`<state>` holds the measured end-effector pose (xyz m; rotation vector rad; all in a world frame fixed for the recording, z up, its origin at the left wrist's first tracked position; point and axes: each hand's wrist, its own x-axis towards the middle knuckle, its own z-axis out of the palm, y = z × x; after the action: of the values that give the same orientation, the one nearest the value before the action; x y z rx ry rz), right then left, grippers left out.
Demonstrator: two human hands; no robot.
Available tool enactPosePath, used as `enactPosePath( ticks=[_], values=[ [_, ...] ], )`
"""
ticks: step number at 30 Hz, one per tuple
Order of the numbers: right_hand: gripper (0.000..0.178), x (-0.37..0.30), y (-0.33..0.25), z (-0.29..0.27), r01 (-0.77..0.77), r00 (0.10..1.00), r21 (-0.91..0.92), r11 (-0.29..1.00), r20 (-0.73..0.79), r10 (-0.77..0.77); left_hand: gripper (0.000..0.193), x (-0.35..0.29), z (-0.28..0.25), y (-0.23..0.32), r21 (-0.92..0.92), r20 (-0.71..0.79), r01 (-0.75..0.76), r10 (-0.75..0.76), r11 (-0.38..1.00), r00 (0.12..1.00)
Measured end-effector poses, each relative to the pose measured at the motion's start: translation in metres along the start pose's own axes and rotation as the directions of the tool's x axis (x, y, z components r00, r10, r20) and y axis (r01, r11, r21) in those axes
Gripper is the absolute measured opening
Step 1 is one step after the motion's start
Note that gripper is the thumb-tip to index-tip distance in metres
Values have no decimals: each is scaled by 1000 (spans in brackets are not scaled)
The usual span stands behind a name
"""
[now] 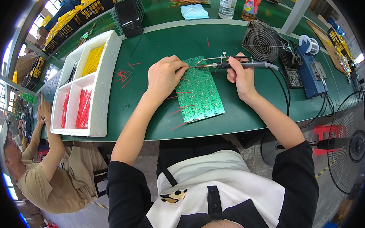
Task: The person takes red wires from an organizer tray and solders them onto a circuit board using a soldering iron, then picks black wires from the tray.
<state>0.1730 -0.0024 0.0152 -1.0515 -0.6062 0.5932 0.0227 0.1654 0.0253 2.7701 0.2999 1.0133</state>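
Right grip (243,76), black soldering iron (256,64), green board (202,93)

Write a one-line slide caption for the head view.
Right hand holds a soldering iron over a green circuit board, left hand pinched near the iron's tip.

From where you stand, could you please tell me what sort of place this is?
Probably an electronics assembly workshop: there's a soldering iron, a green circuit-board panel and a white tray holding red wires.
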Motion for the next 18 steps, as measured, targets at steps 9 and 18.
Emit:
enactPosePath(
  ticks=[9, 18],
  values=[
    [21, 1, 1, -2, 43, 999, 30, 999, -35, -42, 6, -1, 1, -1, -1, -3, -10, 10, 1000, 1000],
    [21, 1, 2, -2, 41, 999, 20, 999, -29, -40, 6, 0, 1, 0, -8, -3, -3, 3, 1000, 1000]
  ],
)
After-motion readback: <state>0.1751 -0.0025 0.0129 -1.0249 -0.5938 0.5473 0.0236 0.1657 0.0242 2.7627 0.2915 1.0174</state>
